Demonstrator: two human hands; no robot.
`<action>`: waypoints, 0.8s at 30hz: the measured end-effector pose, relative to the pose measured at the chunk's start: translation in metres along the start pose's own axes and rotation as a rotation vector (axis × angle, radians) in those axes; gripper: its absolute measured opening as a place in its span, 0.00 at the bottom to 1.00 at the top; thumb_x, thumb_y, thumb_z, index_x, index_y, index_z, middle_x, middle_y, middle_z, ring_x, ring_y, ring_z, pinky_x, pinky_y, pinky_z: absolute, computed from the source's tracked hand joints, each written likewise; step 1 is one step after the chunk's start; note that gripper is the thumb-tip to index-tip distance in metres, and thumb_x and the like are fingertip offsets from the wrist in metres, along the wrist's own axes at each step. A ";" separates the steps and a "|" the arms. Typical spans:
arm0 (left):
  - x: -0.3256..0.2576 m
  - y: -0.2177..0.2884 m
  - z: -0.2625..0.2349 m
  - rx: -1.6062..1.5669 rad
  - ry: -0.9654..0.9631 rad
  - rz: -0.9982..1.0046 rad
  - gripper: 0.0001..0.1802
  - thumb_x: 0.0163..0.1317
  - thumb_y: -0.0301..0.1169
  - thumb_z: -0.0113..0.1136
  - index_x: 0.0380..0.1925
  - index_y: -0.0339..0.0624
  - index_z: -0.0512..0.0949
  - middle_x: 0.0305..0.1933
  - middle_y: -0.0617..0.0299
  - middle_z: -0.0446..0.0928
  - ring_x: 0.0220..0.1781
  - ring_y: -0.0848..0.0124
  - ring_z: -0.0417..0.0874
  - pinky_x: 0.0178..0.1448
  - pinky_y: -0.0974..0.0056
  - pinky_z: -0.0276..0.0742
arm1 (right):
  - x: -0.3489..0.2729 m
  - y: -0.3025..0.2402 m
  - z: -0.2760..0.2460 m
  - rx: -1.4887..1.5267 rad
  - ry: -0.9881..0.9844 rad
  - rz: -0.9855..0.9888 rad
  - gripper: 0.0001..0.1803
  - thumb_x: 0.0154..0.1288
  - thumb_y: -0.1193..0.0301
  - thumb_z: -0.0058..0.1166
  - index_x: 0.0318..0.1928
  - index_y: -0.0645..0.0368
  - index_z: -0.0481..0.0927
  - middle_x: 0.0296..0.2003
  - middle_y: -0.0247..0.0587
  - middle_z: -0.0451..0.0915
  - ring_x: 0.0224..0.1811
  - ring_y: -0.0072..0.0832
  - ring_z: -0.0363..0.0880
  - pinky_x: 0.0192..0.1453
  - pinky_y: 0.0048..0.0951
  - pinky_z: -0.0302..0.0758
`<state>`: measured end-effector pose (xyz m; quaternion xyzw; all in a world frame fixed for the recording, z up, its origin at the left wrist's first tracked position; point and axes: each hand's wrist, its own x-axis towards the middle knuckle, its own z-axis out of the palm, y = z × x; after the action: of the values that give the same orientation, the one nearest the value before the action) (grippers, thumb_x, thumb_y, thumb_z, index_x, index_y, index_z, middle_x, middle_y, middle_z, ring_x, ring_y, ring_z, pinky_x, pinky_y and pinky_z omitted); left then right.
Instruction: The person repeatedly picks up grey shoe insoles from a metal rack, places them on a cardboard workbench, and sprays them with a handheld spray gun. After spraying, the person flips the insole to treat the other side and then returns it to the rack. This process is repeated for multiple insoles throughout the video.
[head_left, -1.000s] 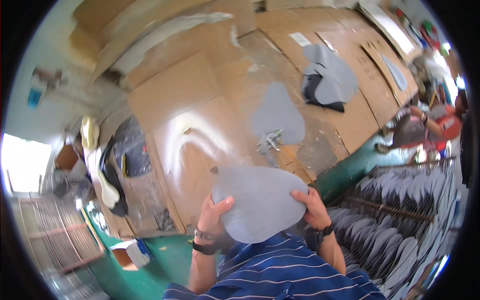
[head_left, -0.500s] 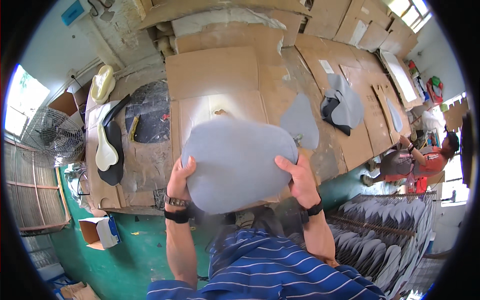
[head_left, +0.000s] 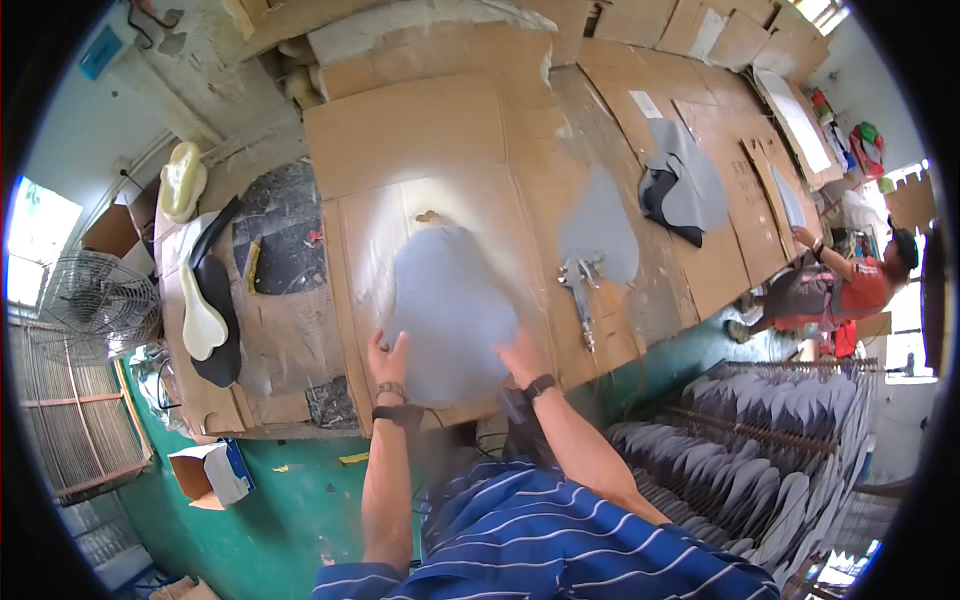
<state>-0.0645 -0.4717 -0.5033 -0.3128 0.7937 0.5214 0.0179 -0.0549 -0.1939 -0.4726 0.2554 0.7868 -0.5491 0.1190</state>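
Note:
A grey pear-shaped sheet point(head_left: 455, 310) lies on or just over a pale-stained cardboard panel on the bench, its narrower end pointing away from me. My left hand point(head_left: 388, 362) grips its near left edge. At the near right edge, my right hand point(head_left: 520, 355) pinches the same sheet, thumb on top. The fingers beneath the sheet are hidden. To the right, a metal spray gun point(head_left: 580, 290) lies by another grey cut sheet point(head_left: 600, 230).
Draped grey and black pieces point(head_left: 685, 185) lie farther right. At left are a cream spoon-shaped form point(head_left: 203, 320), a yellowish mould point(head_left: 182, 182) and a fan point(head_left: 100, 305). A rack point(head_left: 740, 450) of grey pieces stands low right. A co-worker point(head_left: 850, 285) stands at the bench's right end.
Both hands have brought the grey sheet down and away from me, turning its narrower end outward. The spray gun has come into fuller view.

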 end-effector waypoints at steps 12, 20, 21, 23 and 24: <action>-0.052 0.072 0.058 0.775 -0.004 0.725 0.41 0.67 0.48 0.62 0.76 0.44 0.62 0.82 0.47 0.55 0.84 0.44 0.48 0.83 0.36 0.43 | -0.007 -0.028 0.006 -0.106 0.107 -0.034 0.29 0.54 0.67 0.67 0.55 0.68 0.76 0.49 0.63 0.83 0.54 0.56 0.82 0.58 0.47 0.77; -0.061 0.100 0.070 0.871 -0.178 0.647 0.39 0.65 0.45 0.60 0.75 0.46 0.65 0.83 0.48 0.55 0.86 0.46 0.46 0.85 0.39 0.36 | 0.007 -0.049 -0.021 0.089 -0.253 0.160 0.41 0.52 0.49 0.75 0.52 0.74 0.78 0.45 0.65 0.86 0.48 0.49 0.87 0.56 0.46 0.81; -0.054 0.085 0.079 0.945 -0.072 0.696 0.38 0.66 0.45 0.58 0.75 0.47 0.65 0.82 0.49 0.57 0.85 0.47 0.48 0.85 0.40 0.38 | 0.014 -0.082 -0.023 -0.186 -0.227 0.117 0.40 0.51 0.45 0.73 0.47 0.73 0.81 0.43 0.65 0.86 0.46 0.49 0.88 0.53 0.47 0.82; -0.061 0.077 0.082 0.820 -0.073 0.722 0.36 0.70 0.46 0.52 0.76 0.47 0.64 0.83 0.50 0.55 0.85 0.46 0.50 0.85 0.39 0.39 | 0.022 -0.040 -0.008 -0.424 -0.010 0.054 0.48 0.50 0.49 0.71 0.60 0.74 0.71 0.41 0.71 0.84 0.47 0.61 0.85 0.50 0.52 0.83; -0.055 0.065 0.072 0.834 -0.008 0.742 0.35 0.71 0.46 0.50 0.76 0.47 0.64 0.83 0.50 0.56 0.85 0.47 0.49 0.85 0.39 0.40 | 0.021 -0.058 0.009 -0.397 -0.124 0.124 0.52 0.50 0.51 0.71 0.66 0.74 0.64 0.39 0.72 0.84 0.47 0.65 0.84 0.52 0.52 0.82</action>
<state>-0.0753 -0.3674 -0.4633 0.0233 0.9896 0.1358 -0.0417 -0.1041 -0.2122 -0.4394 0.2406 0.8536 -0.3895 0.2484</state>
